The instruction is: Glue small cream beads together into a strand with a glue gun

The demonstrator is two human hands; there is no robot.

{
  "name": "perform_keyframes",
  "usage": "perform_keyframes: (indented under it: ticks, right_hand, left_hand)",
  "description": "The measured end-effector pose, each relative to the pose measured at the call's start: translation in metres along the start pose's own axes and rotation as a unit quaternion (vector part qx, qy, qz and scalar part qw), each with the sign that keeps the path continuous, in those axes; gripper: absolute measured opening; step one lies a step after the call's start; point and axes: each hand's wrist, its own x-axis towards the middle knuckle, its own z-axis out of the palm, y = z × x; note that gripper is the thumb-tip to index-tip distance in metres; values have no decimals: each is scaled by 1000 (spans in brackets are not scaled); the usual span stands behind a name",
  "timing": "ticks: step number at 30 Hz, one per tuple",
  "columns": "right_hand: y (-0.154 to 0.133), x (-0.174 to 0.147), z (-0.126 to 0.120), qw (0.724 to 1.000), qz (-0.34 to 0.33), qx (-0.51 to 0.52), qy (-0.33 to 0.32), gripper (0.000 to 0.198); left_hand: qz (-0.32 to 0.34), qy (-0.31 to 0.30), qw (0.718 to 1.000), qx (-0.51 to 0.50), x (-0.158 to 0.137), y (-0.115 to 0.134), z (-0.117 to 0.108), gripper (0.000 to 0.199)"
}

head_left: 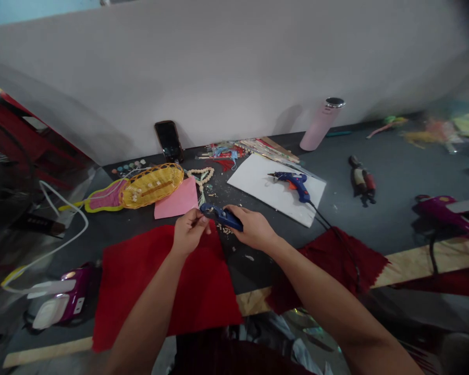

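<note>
In my right hand (254,227) is a blue pliers-like tool (227,217), its handles in my palm and its rounded head pointing left. My left hand (190,229) is closed in a pinch right beside that head; whatever lies between the fingertips is too small to make out. Both hands are over the dark table, near the upper edge of a red felt sheet (140,265). Small pale beads (224,229) are scattered beneath the tool. Behind my left hand lie a pink sheet (177,200) and a string of wooden beads with a tassel (202,179).
A blue glue gun (293,183) rests on a white board (258,174), its cord trailing over dark red cloth (336,255). Around are a yellow woven basket (152,186), a phone (169,140), a pink bottle (321,126), other pliers (362,179) and a purple device (72,294).
</note>
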Motion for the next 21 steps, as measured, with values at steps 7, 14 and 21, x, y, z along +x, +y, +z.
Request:
perform_keyframes:
  ticks: [7,14,21]
  right_hand:
    - [2,0,-3,1000,-11,2,-9,47]
    - [-1,-1,-2,1000,1,-18,-10,43]
    - [-6,-3,-2,998,28,-61,-21,44]
  left_hand:
    - [-20,-54,994,-92,2,-4,-2,24]
    - [-29,-55,993,-96,3,-1,-1,25]
    - [-18,-28,997,-64,2,-2,-2,26]
